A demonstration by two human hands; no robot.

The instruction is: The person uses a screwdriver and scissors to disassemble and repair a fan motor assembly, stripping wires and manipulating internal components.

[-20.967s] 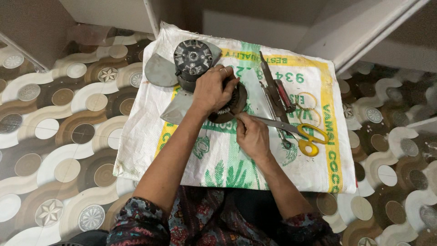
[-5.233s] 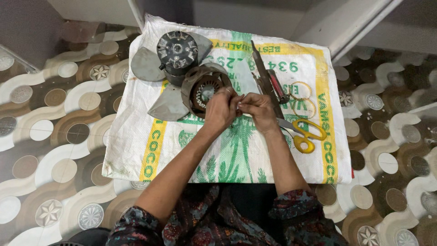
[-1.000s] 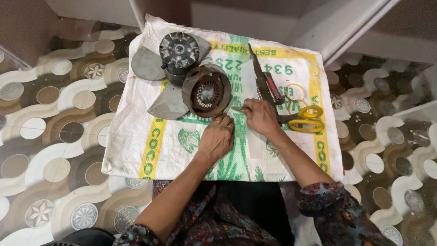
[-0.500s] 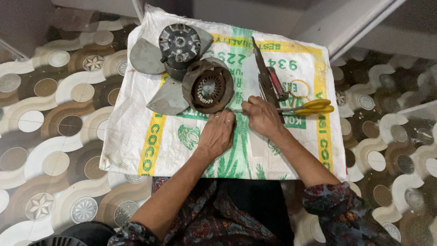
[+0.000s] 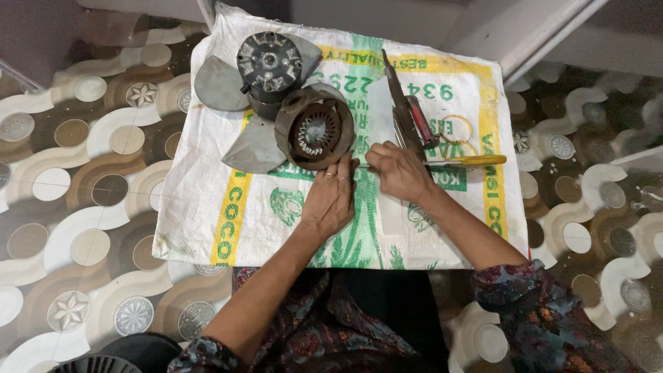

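Observation:
My left hand [image 5: 333, 199] lies flat on the white woven sack [image 5: 200, 200], its fingertips at the near rim of a rusty round motor ring [image 5: 315, 129] with copper windings inside. It holds nothing. My right hand [image 5: 397, 170] is closed on the blade end of yellow-handled scissors [image 5: 471, 160], which stand on edge with the handle pointing right. Both hands meet just below the ring. Behind the ring sits a dark fan motor hub [image 5: 268, 62] with grey blades [image 5: 215, 84].
A long dark metal tool and a red-handled tool [image 5: 411, 116] lie on the sack beyond my right hand. The sack covers a small raised surface over a patterned brown-and-cream tile floor [image 5: 83, 173]. A pale wall edge [image 5: 525, 34] runs at the back right.
The scissors went from lying flat to standing on edge in my right hand. My left hand slid forward to the ring's near rim.

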